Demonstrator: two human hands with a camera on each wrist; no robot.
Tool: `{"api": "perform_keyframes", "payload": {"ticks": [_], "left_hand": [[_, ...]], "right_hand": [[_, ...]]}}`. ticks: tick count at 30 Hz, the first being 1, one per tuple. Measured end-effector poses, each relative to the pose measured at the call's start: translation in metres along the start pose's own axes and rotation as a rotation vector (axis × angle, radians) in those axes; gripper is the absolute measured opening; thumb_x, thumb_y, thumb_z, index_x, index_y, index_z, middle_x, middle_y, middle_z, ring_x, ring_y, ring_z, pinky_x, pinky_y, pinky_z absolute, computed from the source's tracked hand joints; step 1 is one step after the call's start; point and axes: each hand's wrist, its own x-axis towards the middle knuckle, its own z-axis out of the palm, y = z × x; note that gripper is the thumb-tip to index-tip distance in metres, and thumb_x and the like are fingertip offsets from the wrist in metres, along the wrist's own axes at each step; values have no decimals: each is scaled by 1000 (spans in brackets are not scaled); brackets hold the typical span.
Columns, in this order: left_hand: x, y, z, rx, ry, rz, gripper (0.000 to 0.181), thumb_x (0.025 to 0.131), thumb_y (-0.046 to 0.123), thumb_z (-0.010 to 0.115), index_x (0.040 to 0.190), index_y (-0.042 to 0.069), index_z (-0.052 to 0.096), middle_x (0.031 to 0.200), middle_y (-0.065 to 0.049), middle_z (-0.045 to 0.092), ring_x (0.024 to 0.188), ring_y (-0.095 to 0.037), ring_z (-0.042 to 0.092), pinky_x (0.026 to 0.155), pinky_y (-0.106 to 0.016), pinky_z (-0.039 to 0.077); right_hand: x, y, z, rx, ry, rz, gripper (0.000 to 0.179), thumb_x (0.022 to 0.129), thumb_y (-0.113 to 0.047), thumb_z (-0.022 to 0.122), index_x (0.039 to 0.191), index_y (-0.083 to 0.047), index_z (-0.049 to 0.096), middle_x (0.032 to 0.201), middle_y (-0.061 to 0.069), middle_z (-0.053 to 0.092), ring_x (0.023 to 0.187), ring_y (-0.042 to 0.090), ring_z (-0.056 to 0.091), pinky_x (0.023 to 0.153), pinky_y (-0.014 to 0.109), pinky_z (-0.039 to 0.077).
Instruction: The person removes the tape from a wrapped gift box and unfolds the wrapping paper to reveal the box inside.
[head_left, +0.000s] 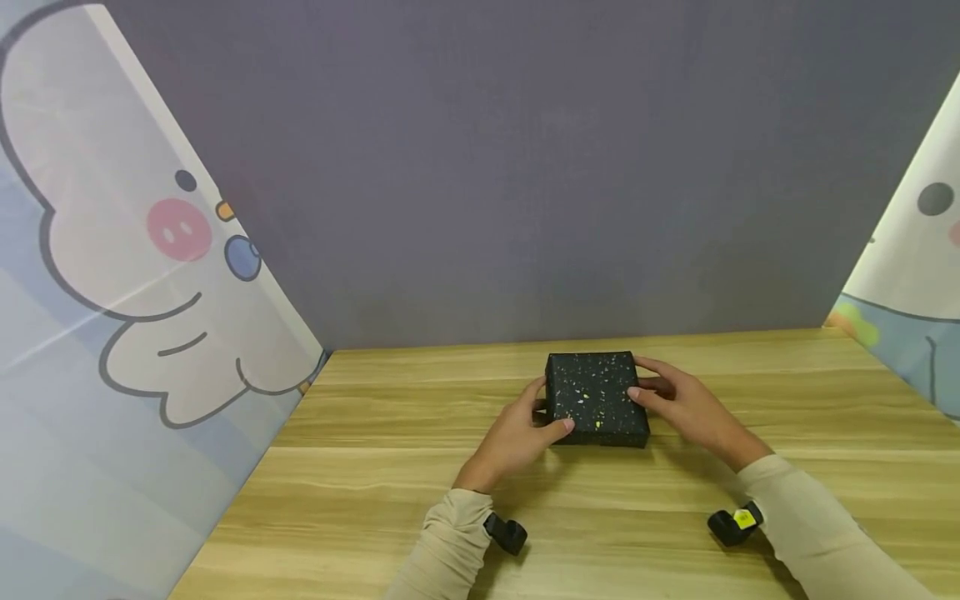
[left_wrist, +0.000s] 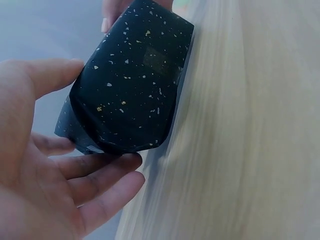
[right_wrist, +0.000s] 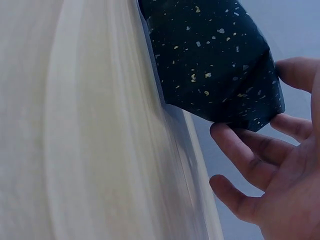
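A flat square box wrapped in black paper with white and yellow flecks [head_left: 596, 392] is between both hands in the head view, over the wooden table. My left hand [head_left: 516, 437] grips its left side, thumb on the top near the front corner and fingers along the side. On the other side, my right hand [head_left: 696, 410] holds the right edge, its thumb on top and the index finger at the far corner. Folded paper on the box's end [left_wrist: 125, 90] shows in the left wrist view, with a piece of clear tape. Creased paper also shows on the box [right_wrist: 215, 60] in the right wrist view.
The wood-grain table [head_left: 360, 500] extends around the box. A grey panel [head_left: 525, 175] rises along its back edge, and cartoon-printed sheets [head_left: 90, 275] hang at the left and right. Black straps with small devices [head_left: 507, 534] are on both wrists.
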Motion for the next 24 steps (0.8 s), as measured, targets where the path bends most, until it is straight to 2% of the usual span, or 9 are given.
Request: {"api": "perform_keyframes", "payload": {"ticks": [4, 7, 10, 13, 18, 24], "left_hand": [[-1, -2, 0, -27, 20, -15, 75, 97, 46, 64, 158, 15, 32, 136, -12, 60, 117, -23, 62, 92, -39, 52], [0, -4, -1, -60, 47, -3, 70, 100, 43, 62, 156, 11, 35, 135, -15, 60, 117, -27, 62, 92, -41, 53], [0, -4, -2, -93, 78, -6, 68, 100, 41, 63, 155, 10, 37, 133, -15, 61, 116, -27, 63, 90, -40, 54], [0, -2, -3, -115, 103, -17, 69, 98, 39, 66, 155, 11, 38, 133, -13, 61, 116, -26, 63, 90, -41, 54], [-2, 1, -4, -134, 120, -15, 71, 96, 37, 70, 156, 15, 38, 137, -11, 59, 121, -26, 59, 95, -44, 51], [0, 0, -2, -143, 130, 20, 74, 94, 30, 73, 156, 14, 37, 137, -10, 58, 121, -27, 59, 94, -43, 52]], "right_hand": [[-1, 0, 1, 33, 6, -10, 67, 102, -31, 61, 156, -2, 32, 135, 30, 56, 120, 43, 58, 91, 50, 53], [0, -1, 2, 64, 21, -22, 68, 102, -28, 63, 156, -2, 32, 136, 30, 55, 118, 41, 60, 87, 40, 55], [1, -3, 2, 77, 36, -32, 67, 101, -27, 64, 155, -3, 33, 136, 29, 55, 112, 38, 63, 83, 28, 54], [1, -4, 2, 76, 55, -40, 65, 101, -26, 64, 154, -3, 35, 134, 29, 57, 107, 36, 65, 80, 23, 53], [2, -4, 3, 111, 111, -72, 55, 103, -19, 61, 149, 2, 41, 128, 32, 59, 103, 33, 66, 77, 30, 57], [1, -5, 3, 145, 151, -62, 49, 105, -23, 56, 145, 2, 45, 128, 31, 59, 96, 5, 64, 77, 40, 59]]}}
